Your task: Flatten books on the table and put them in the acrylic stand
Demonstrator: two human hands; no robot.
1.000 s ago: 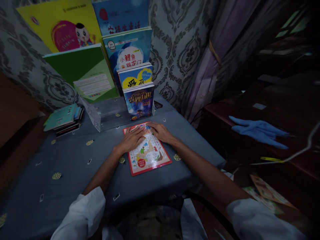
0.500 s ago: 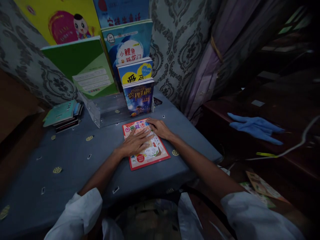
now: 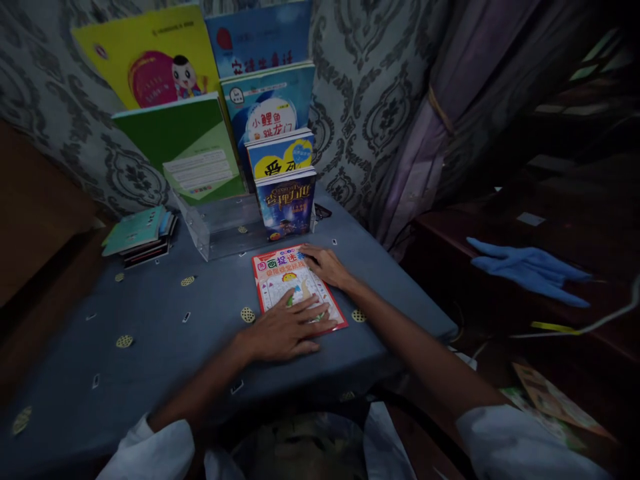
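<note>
A thin picture book [image 3: 280, 285] with a red border and colourful Chinese characters lies flat on the cloth-covered table [image 3: 160, 360]. My left hand [image 3: 290, 327] rests over its lower part, fingers spread, with the palm partly past the book's lower left edge. At the book's upper right corner lies my right hand [image 3: 327, 265], its fingers stretched onto the cover. Neither hand grips anything. Some of the cover is hidden under both hands.
Several upright books [image 3: 285, 207] stand in a clear acrylic rack [image 3: 227, 243] behind the picture book. A small stack of books [image 3: 137, 233] lies at the left. Blue gloves [image 3: 530, 267] rest on a dark red surface at the right. Behind hangs a patterned curtain [image 3: 350, 87].
My left hand has slid down the cover from its middle to its lower edge, uncovering more of the title. My right hand stays at the upper right corner. The camera view has shifted slightly.
</note>
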